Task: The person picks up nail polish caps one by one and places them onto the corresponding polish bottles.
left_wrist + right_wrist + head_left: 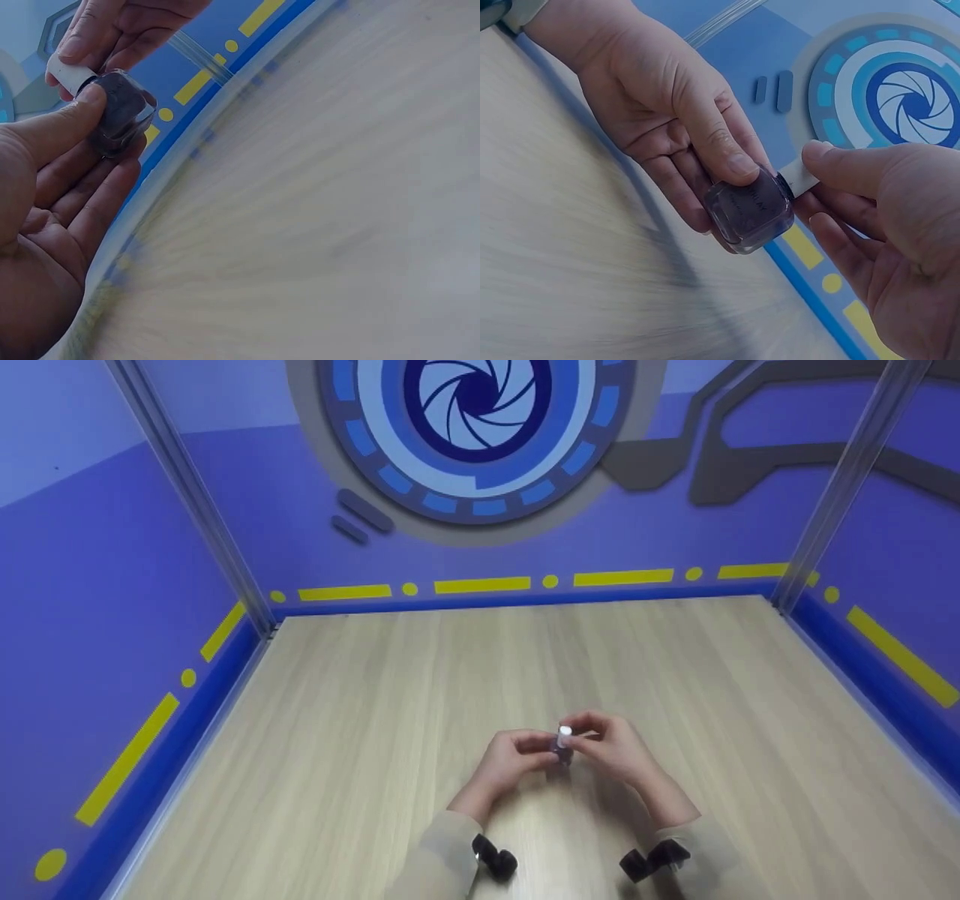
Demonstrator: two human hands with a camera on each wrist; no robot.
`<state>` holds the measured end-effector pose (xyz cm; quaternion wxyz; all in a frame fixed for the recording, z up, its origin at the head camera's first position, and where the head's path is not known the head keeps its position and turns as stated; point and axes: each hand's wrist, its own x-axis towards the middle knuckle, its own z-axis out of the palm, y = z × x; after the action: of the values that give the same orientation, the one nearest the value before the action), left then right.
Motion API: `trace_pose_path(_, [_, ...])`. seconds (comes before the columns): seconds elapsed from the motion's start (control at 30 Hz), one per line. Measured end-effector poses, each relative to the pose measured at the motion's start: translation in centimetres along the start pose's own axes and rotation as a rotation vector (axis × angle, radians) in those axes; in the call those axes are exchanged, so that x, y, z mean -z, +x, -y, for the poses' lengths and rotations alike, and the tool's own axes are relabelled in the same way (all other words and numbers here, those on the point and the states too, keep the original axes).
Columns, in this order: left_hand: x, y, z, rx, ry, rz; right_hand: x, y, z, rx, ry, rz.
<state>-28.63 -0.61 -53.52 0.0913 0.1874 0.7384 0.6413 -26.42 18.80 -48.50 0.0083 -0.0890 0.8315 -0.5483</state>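
A small nail polish bottle (751,213) with dark contents and printed lettering is held between both hands, a little above the table. My left hand (512,763) pinches its glass body between thumb and fingers. At the other end, my right hand (611,748) pinches the white cap (70,74) between thumb and fingertips. The cap sits at the neck of the bottle, and a dark band shows where they meet. In the right wrist view the cap is partly hidden by the right thumb.
Beneath the hands lies a wood-grain table (360,697). Blue panels with yellow markings (481,585) and metal corner posts (191,502) stand along its back and sides. Each forearm wears a black wrist mount (495,859).
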Motion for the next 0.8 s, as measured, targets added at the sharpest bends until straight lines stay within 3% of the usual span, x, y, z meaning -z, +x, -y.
trace_pose_path(0.23, [-0.07,-0.06,0.05,-0.003,-0.040,0.009,0.06,0.18,-0.52,-0.004,0.052,0.020])
trace_pose_path(0.47, [-0.06,-0.07,0.00,0.003,-0.034,0.002,0.28,-0.05,-0.35,0.064,0.115,0.095])
trace_pose_path(0.8, [-0.09,0.02,0.19,-0.017,-0.037,0.007,0.20,-0.04,-0.40,0.053,0.063,0.072])
